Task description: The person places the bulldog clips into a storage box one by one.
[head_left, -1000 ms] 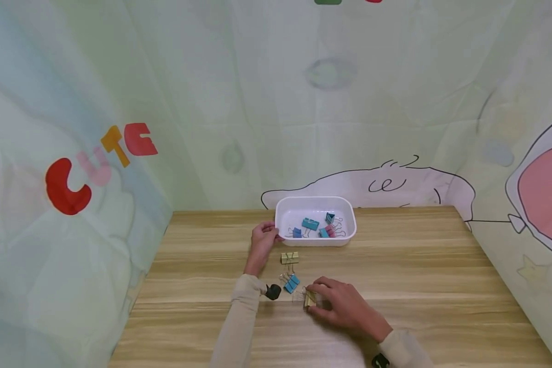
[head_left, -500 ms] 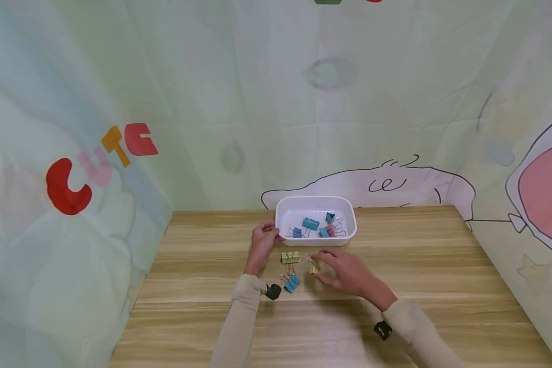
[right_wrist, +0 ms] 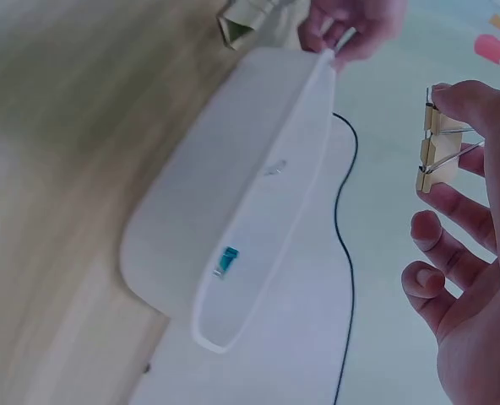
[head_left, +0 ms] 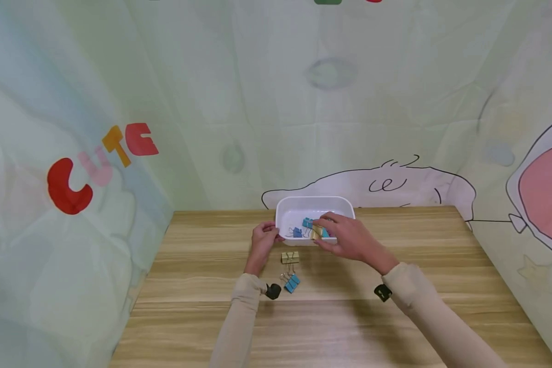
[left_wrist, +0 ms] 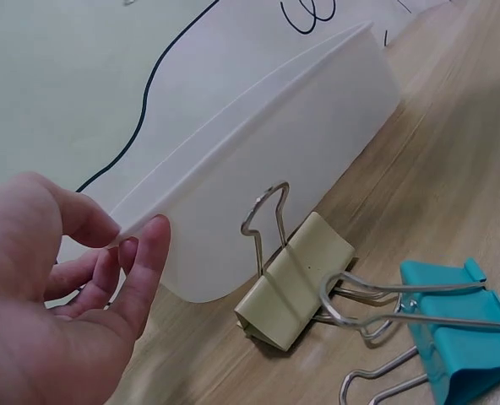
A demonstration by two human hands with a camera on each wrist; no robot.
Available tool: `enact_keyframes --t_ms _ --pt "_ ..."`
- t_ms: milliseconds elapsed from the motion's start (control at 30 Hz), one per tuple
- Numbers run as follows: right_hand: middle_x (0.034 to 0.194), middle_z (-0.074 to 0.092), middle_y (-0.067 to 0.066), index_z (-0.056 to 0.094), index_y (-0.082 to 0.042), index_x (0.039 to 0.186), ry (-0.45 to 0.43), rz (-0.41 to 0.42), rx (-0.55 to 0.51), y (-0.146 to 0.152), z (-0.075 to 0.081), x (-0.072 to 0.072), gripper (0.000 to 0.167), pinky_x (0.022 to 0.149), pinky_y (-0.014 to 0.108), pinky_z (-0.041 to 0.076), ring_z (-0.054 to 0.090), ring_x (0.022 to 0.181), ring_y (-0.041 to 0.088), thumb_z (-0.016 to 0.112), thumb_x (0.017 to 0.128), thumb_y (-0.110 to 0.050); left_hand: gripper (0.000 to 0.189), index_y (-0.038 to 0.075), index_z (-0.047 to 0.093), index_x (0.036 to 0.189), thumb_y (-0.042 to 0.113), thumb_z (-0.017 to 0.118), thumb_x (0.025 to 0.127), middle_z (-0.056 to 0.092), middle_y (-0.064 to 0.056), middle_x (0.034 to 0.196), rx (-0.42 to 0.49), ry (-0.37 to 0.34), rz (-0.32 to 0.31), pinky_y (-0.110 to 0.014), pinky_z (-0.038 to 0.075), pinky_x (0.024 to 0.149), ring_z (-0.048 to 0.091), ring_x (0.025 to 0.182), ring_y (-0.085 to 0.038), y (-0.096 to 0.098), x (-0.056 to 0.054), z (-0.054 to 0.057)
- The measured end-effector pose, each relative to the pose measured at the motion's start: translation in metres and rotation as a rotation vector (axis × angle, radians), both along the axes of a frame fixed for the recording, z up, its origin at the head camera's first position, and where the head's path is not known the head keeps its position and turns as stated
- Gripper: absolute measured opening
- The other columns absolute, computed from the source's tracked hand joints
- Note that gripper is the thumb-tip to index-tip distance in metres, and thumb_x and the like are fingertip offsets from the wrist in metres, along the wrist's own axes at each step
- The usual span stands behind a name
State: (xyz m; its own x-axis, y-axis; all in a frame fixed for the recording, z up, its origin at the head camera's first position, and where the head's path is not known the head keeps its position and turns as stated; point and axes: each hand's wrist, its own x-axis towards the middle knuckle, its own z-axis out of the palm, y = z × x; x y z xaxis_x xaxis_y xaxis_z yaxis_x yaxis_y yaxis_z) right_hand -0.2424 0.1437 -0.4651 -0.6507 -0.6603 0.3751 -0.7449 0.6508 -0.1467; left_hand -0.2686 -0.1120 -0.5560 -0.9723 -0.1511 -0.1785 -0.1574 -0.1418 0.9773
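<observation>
A yellow binder clip (head_left: 317, 233) is pinched between the thumb and forefinger of my right hand (head_left: 349, 239), over the front part of a white plastic tray (head_left: 293, 208). My left hand (left_wrist: 73, 278) pinches the tray's rim at its near left corner, thumb and fingertips on either side of the edge. Blue binder clips (head_left: 297, 232) lie inside the tray, some of its contents hidden behind my right hand. On the table, in front of the tray, lie another yellow binder clip (left_wrist: 296, 278) and a turquoise binder clip (left_wrist: 461, 329), their wire handles close together.
The wood-grain table (head_left: 188, 317) runs back to a printed cloth backdrop (head_left: 211, 102), and the tray stands near that back edge. Each wrist wears a small black device (head_left: 273, 292).
My right hand has carried the yellow binder clip up from the table, forward and over the tray. The left hand keeps its place at the tray's corner.
</observation>
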Motion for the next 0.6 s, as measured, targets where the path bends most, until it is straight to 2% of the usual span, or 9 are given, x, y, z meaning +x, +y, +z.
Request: enact_keyframes --t_ms 167,300,467,600 --pt "0.121 0.069 0.008 0.071 -0.014 0.129 -0.051 -0.035 0.015 -0.004 0.013 -0.016 0.046 0.075 0.039 0.065 0.069 0.095 0.022 0.076 0.093 -0.041 0.033 -0.017 0.054 0.129 -0.006 0.058 0.099 0.057 -0.018 0.107 0.003 0.003 0.004 -0.047 0.063 0.089 0.065 0.087 -0.030 0.000 0.001 0.002" --pt "0.127 0.068 0.010 0.069 -0.014 0.133 -0.104 -0.081 0.027 -0.008 0.019 -0.026 0.050 0.083 0.044 0.065 0.068 0.102 0.026 0.073 0.095 -0.045 0.032 -0.018 0.054 0.128 -0.007 0.058 0.098 0.057 -0.019 0.107 0.009 0.011 0.005 -0.039 0.065 0.082 0.065 0.086 -0.029 0.000 0.001 0.002" --pt "0.130 0.066 0.012 0.067 -0.013 0.136 -0.149 -0.126 0.023 -0.011 0.024 -0.034 0.055 0.088 0.048 0.064 0.068 0.104 0.029 0.071 0.095 -0.049 0.033 -0.019 0.054 0.127 -0.009 0.057 0.096 0.057 -0.021 0.106 0.015 0.028 0.004 -0.031 0.065 0.074 0.065 0.084 -0.030 0.001 0.001 0.001" --pt "0.133 0.065 0.013 0.065 -0.013 0.138 -0.184 -0.144 0.013 -0.012 0.024 -0.038 0.056 0.092 0.051 0.062 0.067 0.109 0.030 0.069 0.096 -0.050 0.034 -0.019 0.054 0.128 -0.009 0.058 0.096 0.057 -0.019 0.106 0.003 0.026 0.003 -0.033 0.066 0.076 0.066 0.088 -0.033 0.000 0.002 0.002"
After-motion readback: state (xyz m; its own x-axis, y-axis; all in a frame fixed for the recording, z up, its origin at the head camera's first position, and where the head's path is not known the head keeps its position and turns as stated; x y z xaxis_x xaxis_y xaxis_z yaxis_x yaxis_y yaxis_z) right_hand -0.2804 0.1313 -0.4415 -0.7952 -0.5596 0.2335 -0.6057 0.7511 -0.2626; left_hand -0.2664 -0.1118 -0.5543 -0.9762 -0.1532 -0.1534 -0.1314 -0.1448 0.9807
